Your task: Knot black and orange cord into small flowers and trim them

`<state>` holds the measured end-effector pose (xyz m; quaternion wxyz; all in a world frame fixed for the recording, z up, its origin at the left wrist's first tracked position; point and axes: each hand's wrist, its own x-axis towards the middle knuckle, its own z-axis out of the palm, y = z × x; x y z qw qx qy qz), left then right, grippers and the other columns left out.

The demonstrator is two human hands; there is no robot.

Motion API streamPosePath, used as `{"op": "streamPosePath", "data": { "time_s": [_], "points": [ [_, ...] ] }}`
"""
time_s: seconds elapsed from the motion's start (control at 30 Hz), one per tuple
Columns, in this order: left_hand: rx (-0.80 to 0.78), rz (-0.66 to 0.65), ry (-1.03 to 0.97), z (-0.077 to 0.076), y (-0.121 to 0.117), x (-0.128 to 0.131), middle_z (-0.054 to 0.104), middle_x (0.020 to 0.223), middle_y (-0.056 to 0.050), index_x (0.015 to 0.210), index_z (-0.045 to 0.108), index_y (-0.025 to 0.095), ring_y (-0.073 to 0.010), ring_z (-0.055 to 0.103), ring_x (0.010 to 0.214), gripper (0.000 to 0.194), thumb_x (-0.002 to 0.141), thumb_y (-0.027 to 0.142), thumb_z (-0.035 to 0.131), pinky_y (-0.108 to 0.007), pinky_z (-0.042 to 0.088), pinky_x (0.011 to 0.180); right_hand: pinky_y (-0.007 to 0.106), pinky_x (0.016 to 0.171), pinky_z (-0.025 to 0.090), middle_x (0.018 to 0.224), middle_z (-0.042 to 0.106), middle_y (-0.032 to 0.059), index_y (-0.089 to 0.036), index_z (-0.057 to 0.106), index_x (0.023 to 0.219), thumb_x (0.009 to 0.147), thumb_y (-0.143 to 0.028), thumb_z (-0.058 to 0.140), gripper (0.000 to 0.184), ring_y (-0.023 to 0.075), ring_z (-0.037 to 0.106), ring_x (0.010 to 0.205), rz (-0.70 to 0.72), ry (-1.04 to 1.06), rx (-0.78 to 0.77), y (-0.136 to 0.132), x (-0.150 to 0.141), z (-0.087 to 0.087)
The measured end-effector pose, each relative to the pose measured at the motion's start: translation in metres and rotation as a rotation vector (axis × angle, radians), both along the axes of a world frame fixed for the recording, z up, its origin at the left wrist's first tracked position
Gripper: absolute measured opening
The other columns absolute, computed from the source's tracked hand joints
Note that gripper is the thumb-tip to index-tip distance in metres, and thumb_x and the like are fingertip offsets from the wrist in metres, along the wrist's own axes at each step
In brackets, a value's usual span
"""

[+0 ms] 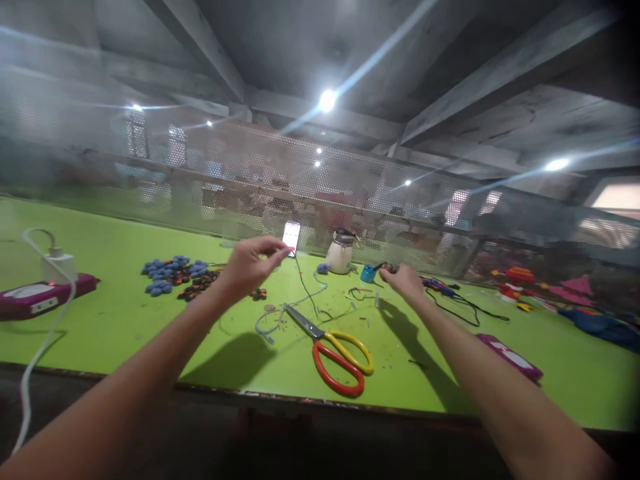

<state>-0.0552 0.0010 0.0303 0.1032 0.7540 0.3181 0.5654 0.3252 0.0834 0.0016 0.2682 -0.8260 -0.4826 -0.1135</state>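
Note:
My left hand (255,265) is raised over the table with thumb and fingertips pinched together. Its fingertips overlap the lower edge of a lit phone (291,236) in the background; anything between them is too small to make out. A dark cord (303,280) runs down from near the phone. My right hand (404,279) is closed, its fingertips by a small dark object next to a blue pot (368,274). What those fingers hold is unclear. Scissors (313,330) with one red and one yellow handle lie between my forearms, blades slightly apart, touched by neither hand.
Blue flower-shaped pieces (163,273) and dark orange ones (197,287) lie in a pile at left. A white jar (340,255) stands behind. Purple power strips (47,295) lie at both sides, with a white cable hanging at left. Cords and colourful pieces (520,285) occupy the right.

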Motion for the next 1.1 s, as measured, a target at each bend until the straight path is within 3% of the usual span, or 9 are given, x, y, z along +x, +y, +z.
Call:
{"op": "streamPosePath", "data": {
  "time_s": [0.1, 0.2, 0.47, 0.6, 0.7, 0.8, 0.93, 1.03, 1.1],
  "points": [
    [-0.132, -0.099, 0.157, -0.026, 0.011, 0.014, 0.067, 0.07, -0.005, 0.081, 0.068, 0.017, -0.0131, 0.056, 0.057, 0.018, 0.078, 0.029, 0.055, -0.025, 0.044, 0.051, 0.039, 0.078, 0.048, 0.109, 0.056, 0.0076, -0.015, 0.053, 0.11, 0.087, -0.031, 0.05, 0.028, 0.019, 0.057, 0.092, 0.041, 0.001, -0.031, 0.026, -0.038, 0.0],
    [-0.157, -0.112, 0.226, -0.046, 0.022, 0.023, 0.068, 0.07, -0.005, 0.078, 0.069, 0.016, -0.0135, 0.057, 0.059, 0.018, 0.077, 0.028, 0.055, -0.024, 0.044, 0.056, 0.04, 0.079, 0.048, 0.113, 0.054, 0.0083, -0.015, 0.052, 0.113, 0.087, -0.029, 0.051, 0.03, 0.02, 0.057, 0.095, 0.087, 0.03, -0.06, 0.038, -0.059, -0.001],
    [-0.19, -0.088, 0.23, -0.071, 0.032, 0.022, 0.069, 0.07, -0.006, 0.078, 0.07, 0.017, -0.0145, 0.058, 0.06, 0.019, 0.076, 0.028, 0.054, -0.024, 0.041, 0.057, 0.038, 0.078, 0.048, 0.113, 0.055, 0.0075, -0.017, 0.053, 0.111, 0.087, -0.028, 0.051, 0.026, 0.0193, 0.057, 0.094, 0.368, 0.253, -0.101, 0.007, -0.091, -0.015],
    [-0.188, -0.117, 0.24, -0.066, 0.028, 0.029, 0.069, 0.07, -0.006, 0.078, 0.07, 0.016, -0.0136, 0.056, 0.058, 0.019, 0.076, 0.027, 0.054, -0.023, 0.04, 0.056, 0.028, 0.061, 0.049, 0.088, 0.063, 0.0059, -0.012, 0.061, 0.095, 0.085, -0.037, 0.051, 0.029, 0.0147, 0.059, 0.071, 0.644, 0.452, -0.078, -0.026, -0.136, -0.023],
    [-0.185, -0.12, 0.245, -0.055, 0.02, 0.036, 0.067, 0.066, -0.004, 0.077, 0.07, 0.015, -0.0127, 0.054, 0.057, 0.018, 0.075, 0.026, 0.055, -0.022, 0.039, 0.055, 0.02, 0.039, 0.036, 0.06, 0.061, 0.0035, -0.01, 0.065, 0.08, 0.08, -0.05, 0.051, 0.042, 0.0079, 0.046, 0.043, 0.869, 0.619, -0.09, -0.052, -0.17, -0.028],
    [-0.191, -0.093, 0.231, -0.04, 0.013, 0.036, 0.067, 0.067, -0.004, 0.075, 0.069, 0.014, -0.0124, 0.054, 0.059, 0.016, 0.073, 0.023, 0.056, -0.022, 0.038, 0.056, 0.019, 0.034, 0.025, 0.05, 0.056, 0.0011, -0.01, 0.066, 0.076, 0.074, -0.053, 0.056, 0.044, 0.004, 0.032, 0.034, 1.049, 0.757, -0.117, -0.072, -0.183, -0.03],
    [-0.256, -0.084, 0.214, -0.023, 0.008, 0.024, 0.064, 0.06, -0.003, 0.071, 0.069, 0.013, -0.0115, 0.052, 0.054, 0.017, 0.07, 0.028, 0.061, -0.022, 0.037, 0.051, 0.018, 0.034, 0.025, 0.044, 0.046, -0.0047, -0.01, 0.065, 0.076, 0.071, -0.046, 0.063, 0.037, 0.0036, 0.031, 0.035, 1.107, 0.863, -0.032, -0.08, -0.158, -0.028],
    [-0.345, -0.089, 0.174, -0.018, 0.011, 0.011, 0.063, 0.056, -0.004, 0.073, 0.069, 0.013, -0.0117, 0.053, 0.05, 0.02, 0.069, 0.031, 0.063, -0.022, 0.04, 0.049, 0.018, 0.037, 0.032, 0.052, 0.048, -0.0048, -0.011, 0.063, 0.089, 0.082, -0.04, 0.054, 0.031, 0.004, 0.037, 0.037, 1.009, 0.895, 0.127, -0.068, -0.123, -0.024],
    [-0.396, -0.082, 0.127, -0.018, 0.017, 0.004, 0.064, 0.056, -0.004, 0.075, 0.069, 0.013, -0.0125, 0.056, 0.052, 0.021, 0.069, 0.032, 0.063, -0.023, 0.043, 0.052, 0.021, 0.046, 0.043, 0.068, 0.057, -0.0004, -0.011, 0.059, 0.095, 0.086, -0.034, 0.05, 0.026, 0.0072, 0.05, 0.049, 0.894, 0.896, 0.241, -0.055, -0.101, -0.023]
  ]
}}
